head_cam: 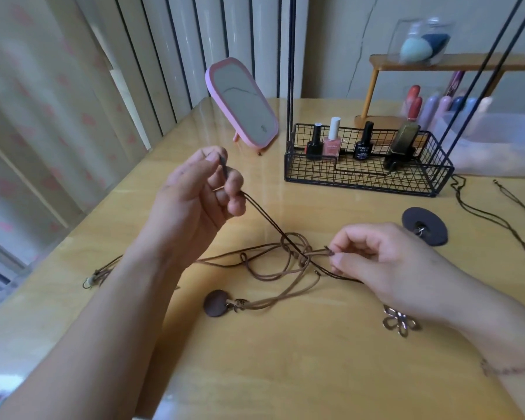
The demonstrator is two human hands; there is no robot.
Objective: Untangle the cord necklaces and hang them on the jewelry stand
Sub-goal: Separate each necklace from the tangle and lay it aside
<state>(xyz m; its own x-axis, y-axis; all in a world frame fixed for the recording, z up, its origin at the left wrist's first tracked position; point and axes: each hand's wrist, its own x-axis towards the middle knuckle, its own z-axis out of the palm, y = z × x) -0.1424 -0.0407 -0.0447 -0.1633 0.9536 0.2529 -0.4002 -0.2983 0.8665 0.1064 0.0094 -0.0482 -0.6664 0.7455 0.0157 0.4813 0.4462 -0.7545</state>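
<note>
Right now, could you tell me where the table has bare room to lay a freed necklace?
Bare wood lies along the near edge, below the round wooden pendant and metal flower pendant. Another patch sits between the pink mirror and left hand. The tangle crowds the middle.

A: Hands?
B: Left hand point(194, 189) raised over the table point(285, 374), pinching a brown cord point(264, 219) w/ curled fingers. Right hand point(385, 262) low, pinching a cord end beside the knot point(300, 253).
A: Pendants?
B: Round brown pendant point(215, 303) lying flat near centre; metal flower pendant point(400, 322) just by right wrist; dark disc point(425, 227) further back.
A: Behind?
B: Black wire basket point(367, 177) w/ polish bottles point(334, 140), pink mirror point(243, 101).
</note>
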